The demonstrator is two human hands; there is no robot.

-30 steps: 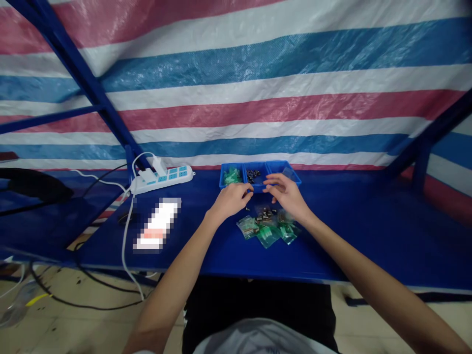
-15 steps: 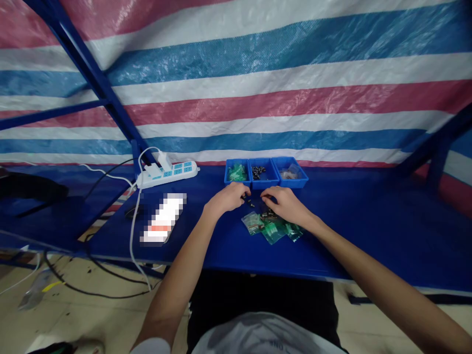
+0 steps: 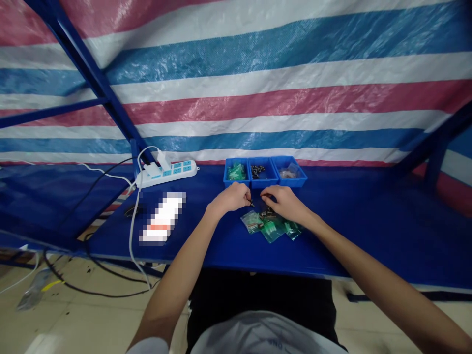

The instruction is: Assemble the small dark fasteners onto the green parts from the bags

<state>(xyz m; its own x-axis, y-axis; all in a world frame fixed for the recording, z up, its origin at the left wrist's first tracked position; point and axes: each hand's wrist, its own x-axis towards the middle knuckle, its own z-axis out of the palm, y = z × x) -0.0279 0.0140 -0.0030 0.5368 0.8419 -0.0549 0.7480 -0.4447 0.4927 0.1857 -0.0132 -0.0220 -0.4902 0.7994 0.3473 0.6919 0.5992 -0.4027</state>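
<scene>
In the head view, the left hand is pinching a small screw near plastic bags; the right hand is keeping its fingers half-curled, any hold hidden. Light fingertip pressure is probably serving best.

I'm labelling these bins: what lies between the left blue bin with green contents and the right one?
The middle blue bin, with small dark parts in it; the head view shows this.
</scene>
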